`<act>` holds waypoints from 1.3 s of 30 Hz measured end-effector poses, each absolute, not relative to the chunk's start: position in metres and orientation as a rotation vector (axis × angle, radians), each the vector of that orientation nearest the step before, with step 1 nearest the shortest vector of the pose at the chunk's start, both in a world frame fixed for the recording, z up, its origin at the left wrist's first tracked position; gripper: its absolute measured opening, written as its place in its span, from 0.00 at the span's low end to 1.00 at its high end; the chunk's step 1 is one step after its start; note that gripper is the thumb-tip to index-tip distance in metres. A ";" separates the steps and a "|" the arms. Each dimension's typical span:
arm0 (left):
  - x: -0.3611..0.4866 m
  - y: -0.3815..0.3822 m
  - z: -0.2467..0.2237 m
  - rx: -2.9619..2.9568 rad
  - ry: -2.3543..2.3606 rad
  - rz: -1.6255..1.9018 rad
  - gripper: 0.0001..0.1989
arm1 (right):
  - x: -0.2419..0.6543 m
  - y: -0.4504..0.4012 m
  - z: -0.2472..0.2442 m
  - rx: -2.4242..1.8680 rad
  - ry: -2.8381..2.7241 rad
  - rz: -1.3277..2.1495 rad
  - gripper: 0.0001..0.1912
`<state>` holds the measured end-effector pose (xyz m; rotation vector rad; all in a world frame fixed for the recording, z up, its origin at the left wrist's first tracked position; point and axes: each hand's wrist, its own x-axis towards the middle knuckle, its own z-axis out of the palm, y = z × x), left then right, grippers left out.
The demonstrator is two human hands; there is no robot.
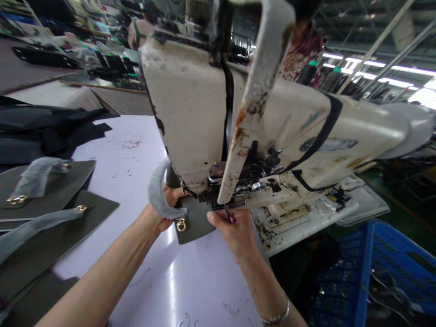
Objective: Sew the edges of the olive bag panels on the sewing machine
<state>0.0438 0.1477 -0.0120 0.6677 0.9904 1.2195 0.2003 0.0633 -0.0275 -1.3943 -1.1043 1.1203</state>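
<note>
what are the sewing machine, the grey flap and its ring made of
The sewing machine head looks like cast metal under chipped cream paint, with rust on the front bar. The grey flap looks like matte leather or faux leather; its even surface leaves that open. Its ring looks like gold-tone plated metal, from the shine.

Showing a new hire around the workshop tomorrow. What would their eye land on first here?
The big cream sewing machine, chipped and rust-stained, fills the middle of the view. Right under its head, the left hand and right hand meet at a grey panel with a gold clasp. A bright blue plastic crate sits low at the right, and more grey panels lie at the left on the white table.
</note>
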 end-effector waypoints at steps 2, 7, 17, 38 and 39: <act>0.042 0.154 -0.015 0.697 0.945 1.197 0.22 | 0.198 0.063 -0.031 -1.384 -1.077 1.114 0.22; 0.039 0.163 -0.018 0.731 0.909 1.192 0.23 | 0.189 0.050 -0.037 -1.320 -0.950 1.222 0.16; 0.045 0.160 -0.005 0.702 0.903 1.271 0.21 | 0.153 0.033 -0.043 -1.314 -0.622 1.223 0.25; 0.026 0.190 -0.039 0.618 0.889 1.290 0.13 | 0.109 0.059 -0.050 -1.237 -0.461 0.968 0.22; 0.025 0.190 -0.039 0.617 0.891 1.286 0.13 | 0.107 0.060 -0.050 -1.243 -0.471 0.961 0.22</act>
